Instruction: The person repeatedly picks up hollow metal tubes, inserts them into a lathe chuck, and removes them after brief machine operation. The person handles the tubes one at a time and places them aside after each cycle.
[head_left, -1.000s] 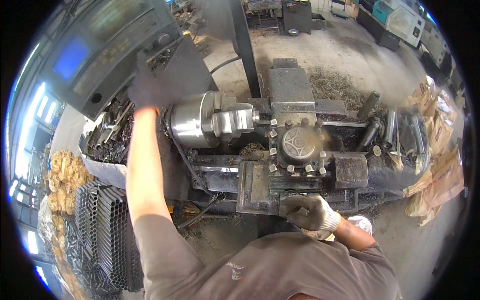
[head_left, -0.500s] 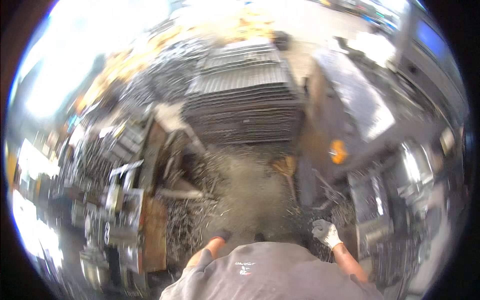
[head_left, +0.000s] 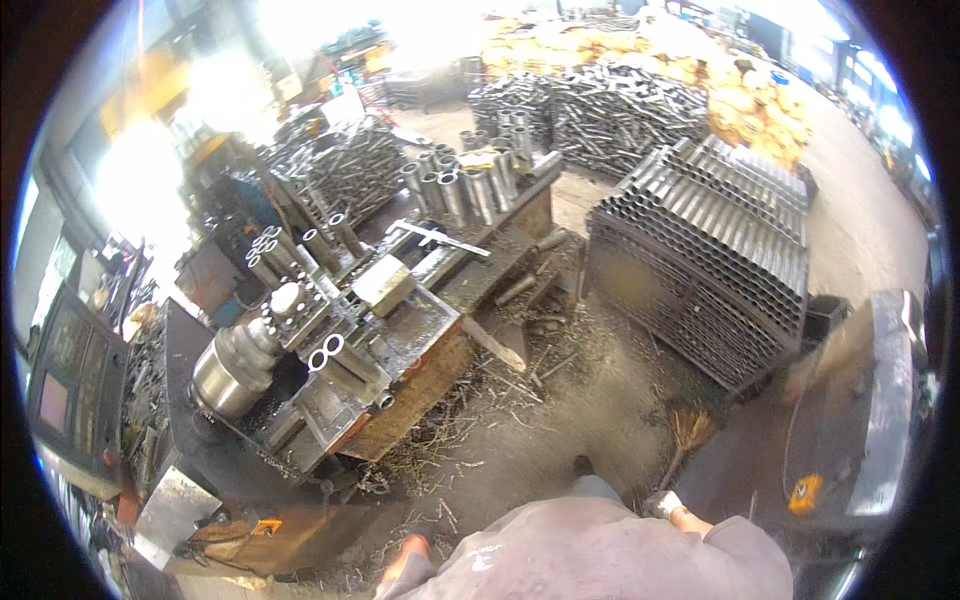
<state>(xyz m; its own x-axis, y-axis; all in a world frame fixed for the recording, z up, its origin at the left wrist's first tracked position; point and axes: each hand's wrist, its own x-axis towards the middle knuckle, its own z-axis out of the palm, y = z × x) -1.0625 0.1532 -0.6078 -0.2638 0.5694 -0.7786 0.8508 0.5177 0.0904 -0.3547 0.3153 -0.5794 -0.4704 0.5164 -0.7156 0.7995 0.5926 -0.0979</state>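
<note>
White-gloved, the right hand (head_left: 661, 503) is between four and five o'clock, near the edge of the grey shirt (head_left: 600, 545); whether its fingers are curled or spread, I cannot tell. Near six o'clock is the left wrist (head_left: 414, 547), well apart from the right hand; the left hand beyond it cannot be made out, so its state is unclear. Nearest the right hand is a straw broom (head_left: 692, 430) at four o'clock, its bristles uppermost and its handle reaching down close to the glove; whether they touch is unclear. Metal shavings (head_left: 440, 440) litter the floor at six o'clock. A lathe chuck (head_left: 232, 372) shines between eight and nine. At eleven, a caliper (head_left: 440, 238) lies on the bench, with upright tubes (head_left: 455, 197) grouped just beyond, toward twelve. Between two and three, long tubes (head_left: 705, 235) lie stacked in a large block. Yellow sacks (head_left: 755, 100) are heaped near two.
</note>
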